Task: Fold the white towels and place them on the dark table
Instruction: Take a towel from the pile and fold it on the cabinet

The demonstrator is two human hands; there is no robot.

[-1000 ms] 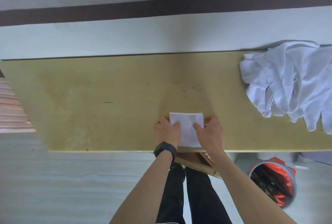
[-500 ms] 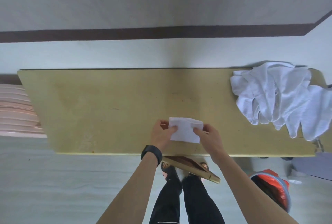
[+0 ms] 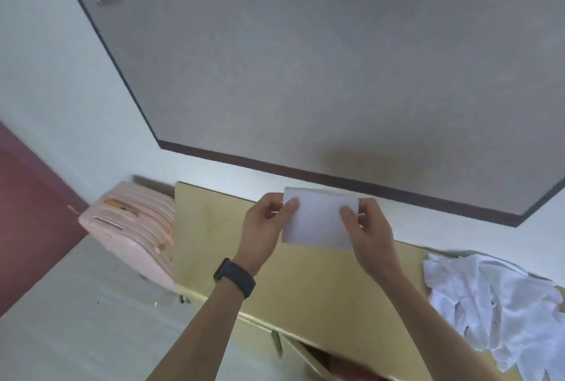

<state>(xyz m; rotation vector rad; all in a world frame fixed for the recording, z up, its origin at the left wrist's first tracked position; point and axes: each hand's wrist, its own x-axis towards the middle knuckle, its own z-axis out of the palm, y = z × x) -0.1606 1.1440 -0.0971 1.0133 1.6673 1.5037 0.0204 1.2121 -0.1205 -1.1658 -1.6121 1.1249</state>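
- White cloth, folded to a small flat rectangle: the folded towel (image 3: 318, 221) hung in the air between my hands, clear of the yellow desk (image 3: 305, 289) below it.
- My left hand (image 3: 266, 227) pinched its 9 o'clock edge, thumb on the front and fingers curled behind. My right hand (image 3: 370, 227) pinched the 3 o'clock edge the same way. I judged that a grip on both sides kept the layers from falling open while I carried it.
- I held it up toward 12 o'clock, where the dark desk (image 3: 305, 75) filled the view, which I took for the place it should go.
- The pile of unfolded towels (image 3: 495, 304) lay at 4 o'clock on the yellow desk, within reach for the next fold.
- A pink suitcase (image 3: 134, 227) stood at 9 o'clock, beside the yellow desk's end.
- Half a second before, the towel had sat low at the yellow desk's near edge under my fingers. By now it had risen off the wood, my head had swung up and left, and the pile had slid from 2 o'clock to 4 o'clock in view.
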